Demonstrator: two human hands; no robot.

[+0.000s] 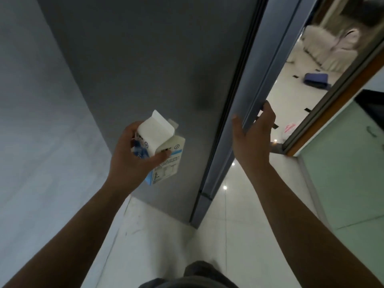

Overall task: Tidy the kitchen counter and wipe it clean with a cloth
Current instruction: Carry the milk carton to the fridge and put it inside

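Left hand (133,154) is clamping around a milk carton (161,146), carrying it upright, off-counter, likely fridge-bound; right hand (254,135) is curling fingers on the grey door (239,129) edge, probably to pull it.

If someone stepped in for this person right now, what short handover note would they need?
Left hand: holding a white and blue carton, its top flaps open.
Right hand: fingers hooked round the edge of the tall grey door, thumb on its face, carrying nothing.
Counter and cloth: not in view, so wiping progress can't be judged.
Done: the carton has been picked up.
Left: likely put the carton away behind that door, then return to tidy and wipe.
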